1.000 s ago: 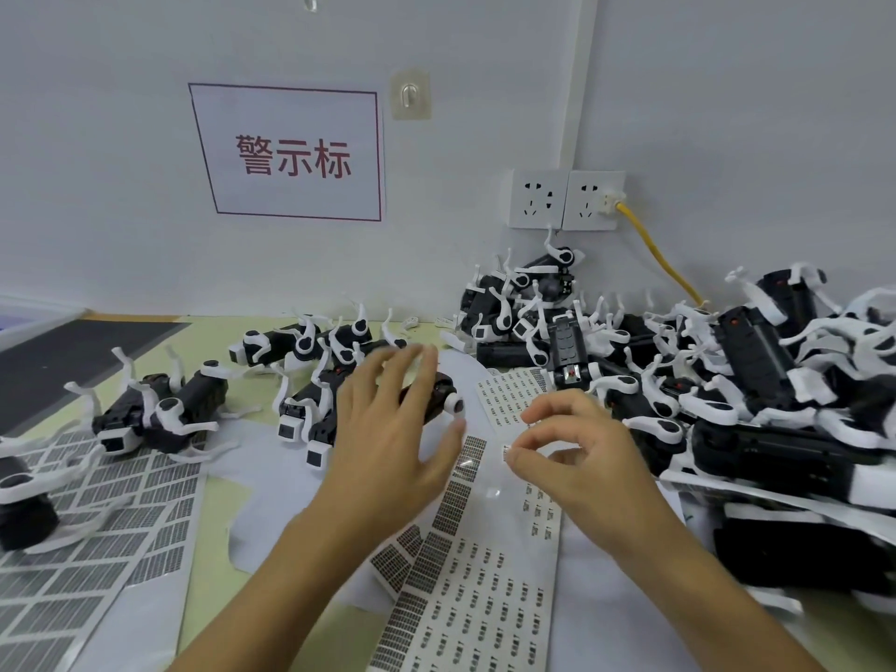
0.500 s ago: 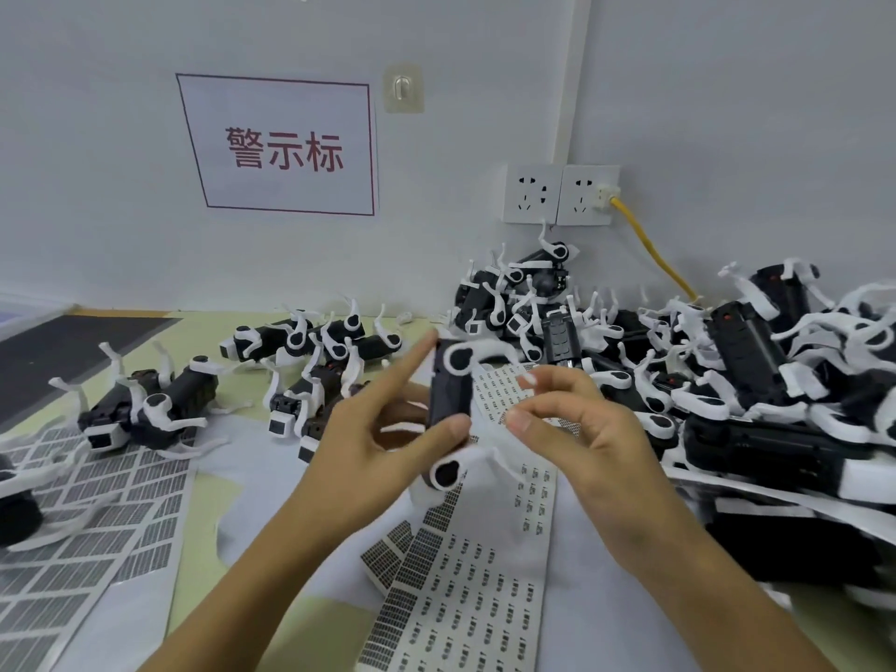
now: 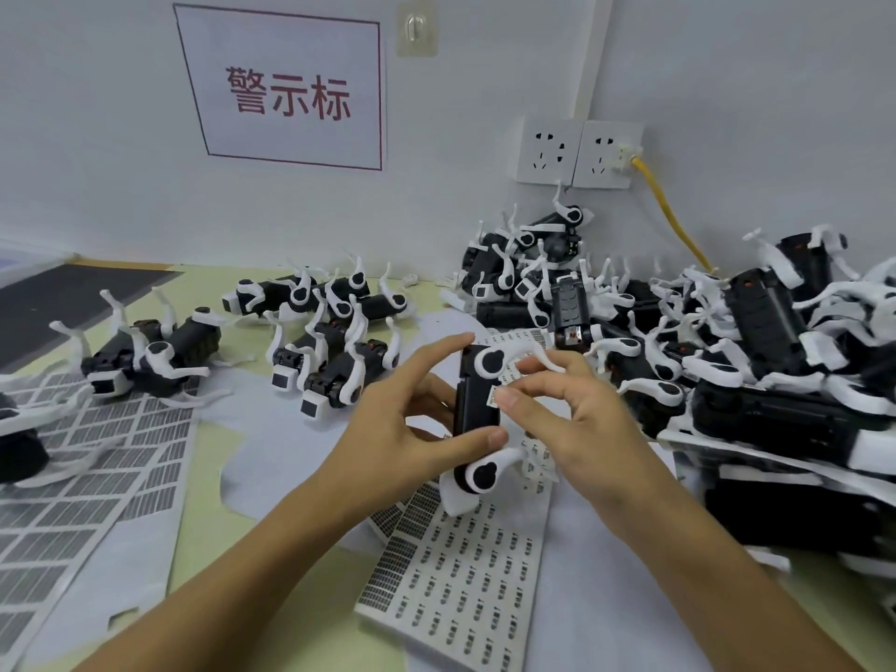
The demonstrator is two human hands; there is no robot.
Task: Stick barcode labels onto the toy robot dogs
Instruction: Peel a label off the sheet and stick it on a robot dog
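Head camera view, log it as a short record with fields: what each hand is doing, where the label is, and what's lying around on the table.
left hand: grips the toy robot dog, holding it upright above the table
right hand: pinches a small barcode label against the dog's black body
label sheet: lies flat beneath the hands
big pile of dogs: heaped on the right
small group of dogs: lying on the left
wall: sign, two sockets, yellow cable

Left hand grips a toy dog; right hand pinches a label against it.
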